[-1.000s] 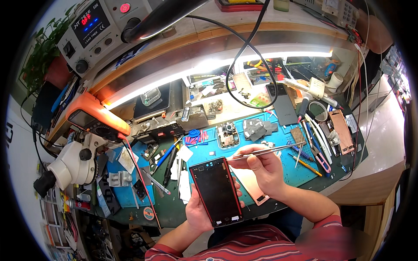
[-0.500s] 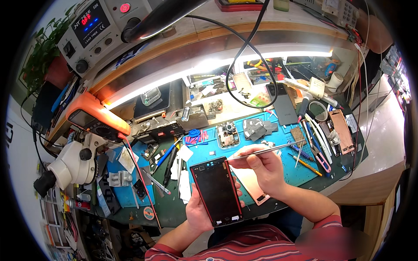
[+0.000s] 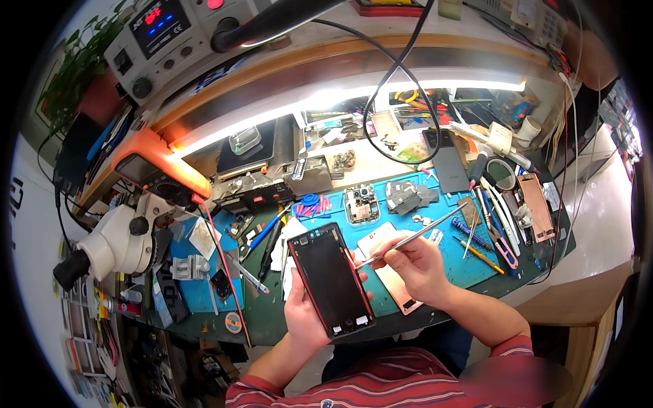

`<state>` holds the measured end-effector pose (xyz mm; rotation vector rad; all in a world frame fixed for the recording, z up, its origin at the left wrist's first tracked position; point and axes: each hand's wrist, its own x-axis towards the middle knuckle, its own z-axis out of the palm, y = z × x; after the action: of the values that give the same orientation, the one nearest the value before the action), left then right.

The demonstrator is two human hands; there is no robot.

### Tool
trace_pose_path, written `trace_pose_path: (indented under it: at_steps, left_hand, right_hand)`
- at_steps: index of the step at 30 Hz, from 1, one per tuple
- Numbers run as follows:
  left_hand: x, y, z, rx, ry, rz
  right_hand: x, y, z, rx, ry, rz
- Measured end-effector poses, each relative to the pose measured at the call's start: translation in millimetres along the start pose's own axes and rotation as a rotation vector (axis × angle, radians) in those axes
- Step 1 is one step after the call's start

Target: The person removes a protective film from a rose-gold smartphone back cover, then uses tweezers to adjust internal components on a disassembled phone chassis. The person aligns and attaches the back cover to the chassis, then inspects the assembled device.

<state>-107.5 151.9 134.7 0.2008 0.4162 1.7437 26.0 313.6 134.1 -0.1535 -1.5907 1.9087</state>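
Head view, left to right. Microscope (image 3: 115, 238) at left edge of frame, white body, eyepiece pointing down-left. Orange-topped unit (image 3: 160, 166) just above it. Power supply (image 3: 170, 34) on the shelf, upper left, display lit.

Centre, low: left hand (image 3: 306, 316) wrapped around the phone frame (image 3: 331, 280) from below, fingers closed on its left edge. Frame is black with a thin red rim, held tilted, top end toward the bench (image 3: 272, 319), above the bench's near edge.

Right of it: right hand (image 3: 415, 265) pinched shut on a thin metal probe (image 3: 408, 241). Probe tip sits at the frame's right edge, roughly mid-height; handle runs up-right toward the middle of the frame. Whether the tip actually touches the rim cannot be told at this size.

Change against the two earlier frames: very little. Frame, both hands and probe sit in nearly the same places and poses. Judgement: slow, fine work along that edge, not a reposition.

Under the right hand: pink-gold back cover (image 3: 394, 279) flat on the blue mat (image 3: 442, 258). Above on the mat: circuit board (image 3: 360, 204). Right side of the frame: tweezers and screwdrivers (image 3: 490, 238) laid out, and a copper-coloured plate (image 3: 536, 207) near the bench's right end.
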Motion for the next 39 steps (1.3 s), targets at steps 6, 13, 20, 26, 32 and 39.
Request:
trace_pose_path:
  at_steps: [6,13,20,26,32,39]
  left_hand:
    - [4,13,-4,-0.080,0.008,0.182]
    - [-6,31,-5,-0.077,0.016,0.317]
    - [-19,30,2,-0.025,-0.021,0.341]
    - [-13,16,6,0.029,-0.069,0.285]
    - [-13,11,5,0.017,-0.076,0.225]
    - [-13,5,2,0.075,-0.057,0.154]
  right_hand:
    - [-15,-31,5,-0.143,-0.341,0.128]
    - [-91,-50,8,-0.145,-0.586,0.148]
    - [-181,-85,-39,-0.395,-0.205,0.465]
    - [-249,-75,-65,-0.851,0.227,0.456]
    - [-250,-87,-62,-0.945,0.333,0.280]
    - [-186,-82,-18,-0.283,0.324,0.028]
